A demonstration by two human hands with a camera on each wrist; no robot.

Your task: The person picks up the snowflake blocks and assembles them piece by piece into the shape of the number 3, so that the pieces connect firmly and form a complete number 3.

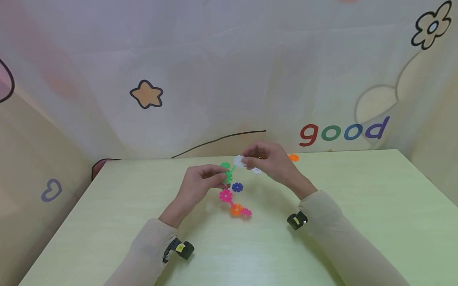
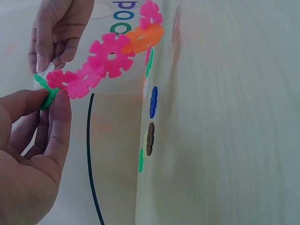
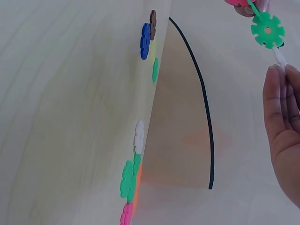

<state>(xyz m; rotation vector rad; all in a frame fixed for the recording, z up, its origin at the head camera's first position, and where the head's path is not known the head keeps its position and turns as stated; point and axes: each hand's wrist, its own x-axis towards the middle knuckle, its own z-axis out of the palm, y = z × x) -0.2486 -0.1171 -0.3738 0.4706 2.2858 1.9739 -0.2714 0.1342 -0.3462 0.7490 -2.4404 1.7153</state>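
Observation:
My left hand (image 1: 201,179) pinches a green snowflake disc (image 2: 49,98) between thumb and fingers. Linked to it is a chain of slotted discs: pink discs (image 2: 111,55), an orange disc (image 2: 143,38) and a pink end disc (image 2: 150,15). The chain hangs in the air below the left hand in the head view. To the right, my right hand (image 1: 269,162) pinches a white disc (image 1: 238,161). In the right wrist view this white disc's edge meets a green disc (image 3: 268,30) of the chain; whether it is slotted in or only touching, I cannot tell.
Loose discs lie on the pale green table (image 1: 107,206) beyond the hands: blue (image 1: 237,187), white (image 1: 257,171), orange (image 1: 293,158), and brown (image 3: 153,24), green (image 3: 127,180) and pink (image 3: 126,214) ones. A printed cloth (image 1: 214,79) stands behind the table's back edge.

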